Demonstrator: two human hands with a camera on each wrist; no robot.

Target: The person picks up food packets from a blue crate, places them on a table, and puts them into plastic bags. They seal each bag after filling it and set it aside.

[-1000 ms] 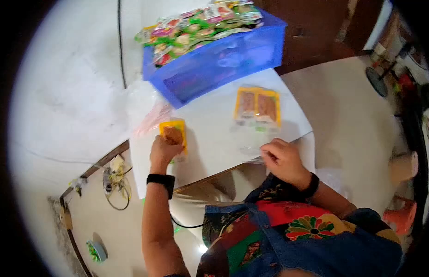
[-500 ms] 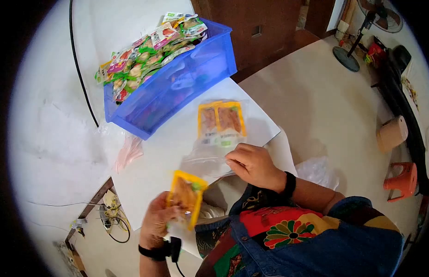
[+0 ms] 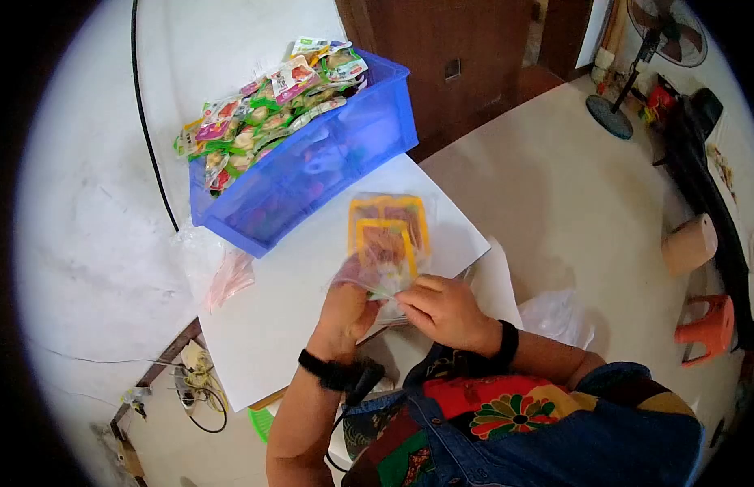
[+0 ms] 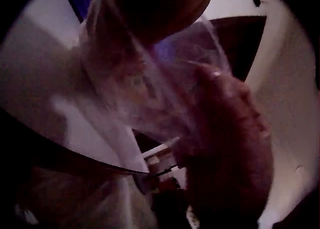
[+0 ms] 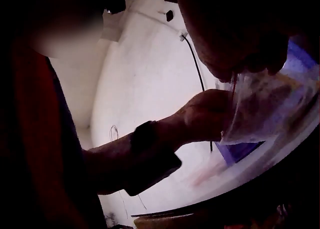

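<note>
A clear plastic zip bag (image 3: pixel 428 243) lies on the white table with two yellow-edged food packets (image 3: pixel 423 213) inside. My left hand (image 3: pixel 344 312) reaches into the bag's mouth and holds another yellow-edged packet (image 3: pixel 385 238), which overlaps those two. The bag's film blurs and partly hides the left fingers. At the mouth's right side, my right hand (image 3: pixel 451 311) pinches the bag's edge. From the right wrist, the clear film (image 5: pixel 250 113) hangs between both hands. In the left wrist view, the right hand (image 4: pixel 230 144) grips the film's edge.
A blue plastic crate (image 3: pixel 328 154) piled with colourful snack packets (image 3: pixel 263 109) stands at the table's back. Pinkish plastic bags (image 3: pixel 231 276) lie at the table's left side. On the floor to the right are an orange stool (image 3: pixel 706 329) and a standing fan (image 3: pixel 611 118).
My left hand picked up a packet from the table's left, brought it toward my body, then carried it rightward into the bag. My right hand stays at the bag's edge.
</note>
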